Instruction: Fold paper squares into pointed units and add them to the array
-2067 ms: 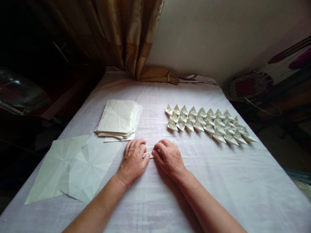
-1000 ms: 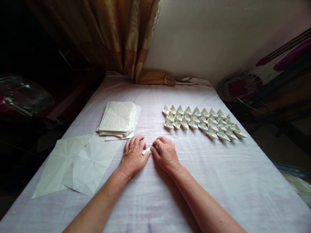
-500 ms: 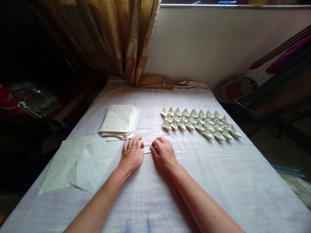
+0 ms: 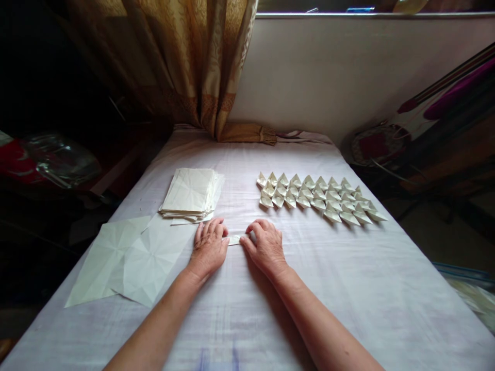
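A small folded strip of white paper lies on the cloth-covered table, its middle showing between my two hands. My left hand grips its left end, fingers curled and thumb pressing on it. At the other end, my right hand pinches the paper between thumb and bent fingers. Both palms hide part of the strip. Beyond my left hand stands a stack of creased paper squares. Two larger creased sheets lie overlapping to the left. Past my right hand, rows of small folded paper boats sit close together.
A white cloth covers the table. A gold curtain hangs at the far edge, its tasselled end lying on the cloth. A pale wall rises behind. Clear plastic wrapping lies in the dark at left.
My right hand has slid slightly to the right along the strip, so a little more paper shows between my hands. My left hand has hardly moved.
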`<state>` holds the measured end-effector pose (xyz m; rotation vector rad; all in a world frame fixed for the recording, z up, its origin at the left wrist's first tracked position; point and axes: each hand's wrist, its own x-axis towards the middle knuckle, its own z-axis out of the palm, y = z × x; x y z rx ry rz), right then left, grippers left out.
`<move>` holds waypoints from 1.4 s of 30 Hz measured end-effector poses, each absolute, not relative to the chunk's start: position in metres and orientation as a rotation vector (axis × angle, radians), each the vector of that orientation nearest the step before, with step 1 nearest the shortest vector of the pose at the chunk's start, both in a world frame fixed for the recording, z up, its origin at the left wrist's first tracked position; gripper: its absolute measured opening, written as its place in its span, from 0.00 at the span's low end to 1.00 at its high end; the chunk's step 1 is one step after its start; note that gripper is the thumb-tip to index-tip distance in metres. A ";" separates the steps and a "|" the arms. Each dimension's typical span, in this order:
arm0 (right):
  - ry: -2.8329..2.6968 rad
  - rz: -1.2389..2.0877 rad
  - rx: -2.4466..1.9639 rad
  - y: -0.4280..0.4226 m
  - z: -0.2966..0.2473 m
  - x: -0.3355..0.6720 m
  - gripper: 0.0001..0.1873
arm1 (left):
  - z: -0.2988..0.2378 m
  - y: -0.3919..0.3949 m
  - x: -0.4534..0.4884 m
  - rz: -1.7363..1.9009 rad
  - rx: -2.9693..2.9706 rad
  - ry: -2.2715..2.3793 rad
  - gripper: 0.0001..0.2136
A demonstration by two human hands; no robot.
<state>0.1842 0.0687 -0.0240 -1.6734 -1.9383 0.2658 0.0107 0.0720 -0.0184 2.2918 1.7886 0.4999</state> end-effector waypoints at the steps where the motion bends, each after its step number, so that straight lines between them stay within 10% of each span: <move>1: -1.933 0.265 -1.680 0.069 -0.024 0.187 0.06 | -0.018 0.072 0.011 0.501 2.291 1.792 0.04; 42: -1.984 0.638 -1.261 0.056 -0.020 0.191 0.10 | -0.012 0.059 0.006 0.858 1.822 1.464 0.09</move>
